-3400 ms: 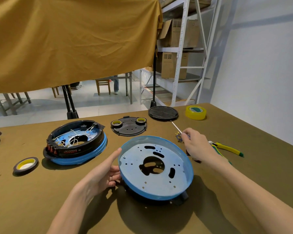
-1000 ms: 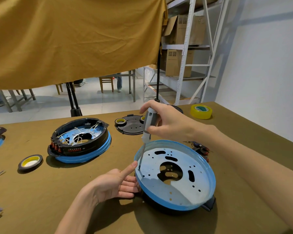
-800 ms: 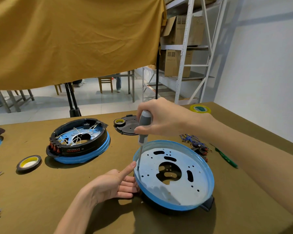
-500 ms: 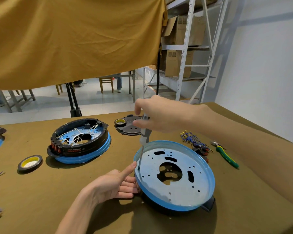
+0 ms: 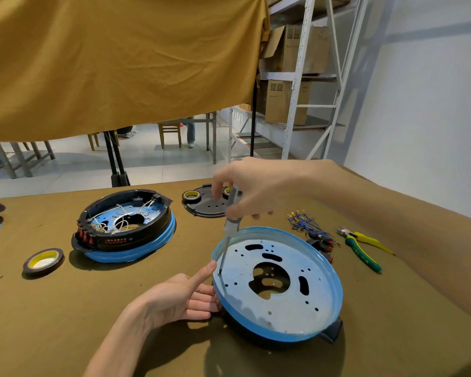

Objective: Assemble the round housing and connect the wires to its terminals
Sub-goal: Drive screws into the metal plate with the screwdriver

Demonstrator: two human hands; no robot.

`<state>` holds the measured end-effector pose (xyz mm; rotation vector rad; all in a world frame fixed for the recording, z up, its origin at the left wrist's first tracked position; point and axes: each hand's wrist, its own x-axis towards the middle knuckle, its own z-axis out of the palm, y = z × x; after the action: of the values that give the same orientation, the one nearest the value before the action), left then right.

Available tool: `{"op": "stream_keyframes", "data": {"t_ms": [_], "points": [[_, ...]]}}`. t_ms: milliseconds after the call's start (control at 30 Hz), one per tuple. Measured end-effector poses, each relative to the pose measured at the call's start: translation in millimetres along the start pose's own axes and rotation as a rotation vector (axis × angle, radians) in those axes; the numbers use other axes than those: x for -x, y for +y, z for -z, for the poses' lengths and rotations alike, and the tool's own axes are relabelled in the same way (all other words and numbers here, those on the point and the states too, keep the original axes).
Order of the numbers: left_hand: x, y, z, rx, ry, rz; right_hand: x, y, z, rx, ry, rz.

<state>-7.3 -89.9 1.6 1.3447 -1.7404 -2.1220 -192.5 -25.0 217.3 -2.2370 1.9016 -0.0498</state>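
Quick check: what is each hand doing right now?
Left hand: open, fingers resting against the blue housing rim.
Right hand: fingers gripping the screwdriver handle.

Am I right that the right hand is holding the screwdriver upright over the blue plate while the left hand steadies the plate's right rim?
Not quite: the head view shows the left hand steadying the left rim of the blue plate, not the right. The rest holds: the right hand holds the screwdriver roughly upright, its tip down on the plate near that left edge.
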Motion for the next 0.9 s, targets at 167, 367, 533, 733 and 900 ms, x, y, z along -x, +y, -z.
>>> {"op": "stream_keyframes", "data": {"t_ms": [167, 367, 533, 733, 900], "points": [[-1, 0, 0, -0.005, 0.009, 0.004, 1, 1, 1, -0.046, 0.001, 0.015], [-2, -1, 1, -0.022, 0.009, 0.009, -1, 5, -3, 0.142, 0.088, 0.005], [-3, -1, 3, -0.046, -0.013, 0.004, -3, 9, -1, -0.017, 0.017, -0.03], [0, -1, 2, -0.058, -0.021, -0.014, -2, 11, 1, -0.051, -0.005, -0.026], [1, -1, 1, -0.06, -0.016, -0.018, -1, 10, -3, -0.024, 0.001, -0.042]]}}
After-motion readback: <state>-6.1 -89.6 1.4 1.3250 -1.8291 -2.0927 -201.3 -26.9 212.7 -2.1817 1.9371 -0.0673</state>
